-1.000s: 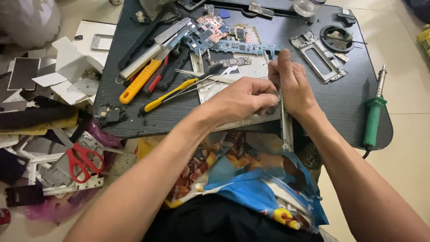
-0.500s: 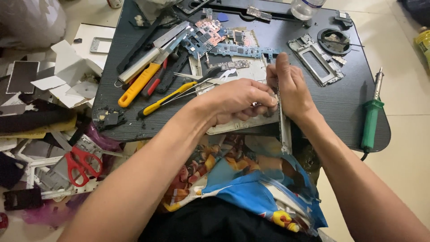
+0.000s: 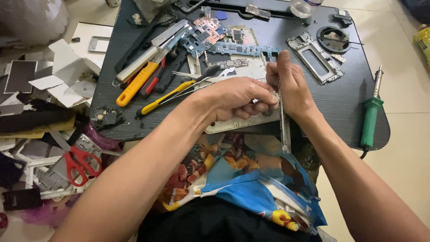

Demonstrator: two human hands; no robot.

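Hands meet over the near edge of a dark counter point(image 3: 349, 103). The right hand point(image 3: 293, 87) has its grip closed around a thin metal frame point(image 3: 283, 121), held edge-on and nearly upright; the frame runs from the fingertips down past the counter's edge toward the lap. The left hand point(image 3: 237, 96) is curled, its fingertips pressed against the frame just left of the right grip; what they pinch there cannot be told, as the fingers hide the contact. Directly beneath both hands lies a pale flat device shell point(image 3: 242, 123), resting on the counter and partly covered by the left hand.

Left of the left grip: a yellow-handled screwdriver point(image 3: 168, 97) with tweezers point(image 3: 190, 75) crossing it, then a red-handled tool point(image 3: 153, 81) and a larger yellow-handled tool point(image 3: 134, 85), all lying on the counter. Beyond the hands, blue circuit boards point(image 3: 242, 48) lie in a loose cluster. Right of the right grip, a rectangular metal bracket point(image 3: 316, 58) lies flat; further right, well apart, a green-handled soldering iron point(image 3: 371, 114) rests at the counter's rim. Red-handled scissors point(image 3: 78, 163) lie on the floor among white scraps, well to the left and below the left forearm. Patterned fabric point(image 3: 237, 175) covers the lap under the frame's lower end.
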